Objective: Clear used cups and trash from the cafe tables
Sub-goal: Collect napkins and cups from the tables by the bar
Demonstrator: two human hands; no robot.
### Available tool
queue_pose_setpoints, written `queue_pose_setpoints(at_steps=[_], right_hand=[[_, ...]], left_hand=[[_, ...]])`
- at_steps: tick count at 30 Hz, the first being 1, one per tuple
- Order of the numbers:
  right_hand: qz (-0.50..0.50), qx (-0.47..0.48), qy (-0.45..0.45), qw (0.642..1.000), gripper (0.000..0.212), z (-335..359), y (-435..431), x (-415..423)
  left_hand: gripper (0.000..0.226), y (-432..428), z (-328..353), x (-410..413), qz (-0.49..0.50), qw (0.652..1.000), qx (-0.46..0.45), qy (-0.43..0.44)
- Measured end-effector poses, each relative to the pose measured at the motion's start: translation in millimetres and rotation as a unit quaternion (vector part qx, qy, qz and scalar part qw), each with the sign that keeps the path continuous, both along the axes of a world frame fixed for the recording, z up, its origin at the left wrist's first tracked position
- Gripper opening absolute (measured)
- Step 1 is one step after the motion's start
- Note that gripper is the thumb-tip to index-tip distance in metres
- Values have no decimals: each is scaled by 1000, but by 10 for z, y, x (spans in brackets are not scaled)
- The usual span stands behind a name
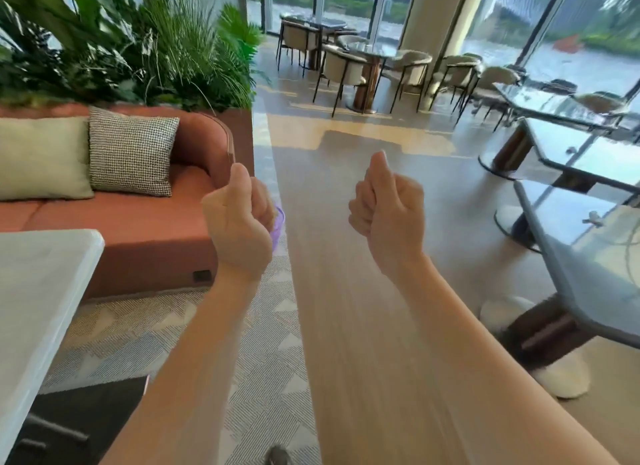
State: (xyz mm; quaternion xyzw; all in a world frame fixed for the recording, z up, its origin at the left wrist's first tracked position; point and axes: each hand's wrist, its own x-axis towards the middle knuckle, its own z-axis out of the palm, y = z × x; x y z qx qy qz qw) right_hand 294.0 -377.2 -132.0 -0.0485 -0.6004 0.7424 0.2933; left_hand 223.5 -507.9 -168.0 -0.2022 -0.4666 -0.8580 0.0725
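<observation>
Both forearms reach forward over the wooden floor (346,256). Left hand (239,218) is curled into a loose fist, and its fingers close around a pale purple thing (279,227), maybe a thin plastic cup or a bag; only one edge shows past the knuckles, so I cannot tell which. Right hand (388,211) is also curled, the fingers pressed together against the palm, and nothing shows inside it. The purple thing looks light and soft, easy to crush, so I think a gentle hold around its side is enough. Glass tables (568,201) stand at the right, well apart from both hands.
</observation>
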Motion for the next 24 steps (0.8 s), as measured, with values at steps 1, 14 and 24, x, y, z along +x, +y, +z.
queue_pose_setpoints(at_steps=[1, 14, 24], right_hand=[[7, 9, 10, 1000, 62, 60, 115, -245], [20, 101, 29, 994, 35, -284, 1232, -2680], [101, 72, 15, 992, 52, -482, 2466, -4666]], left_hand=[[54, 101, 48, -240, 4, 1000, 3, 3], [54, 1146, -62, -2458, 77, 994, -79, 26], [51, 2400, -130, -4040, 171, 974, -146, 14]])
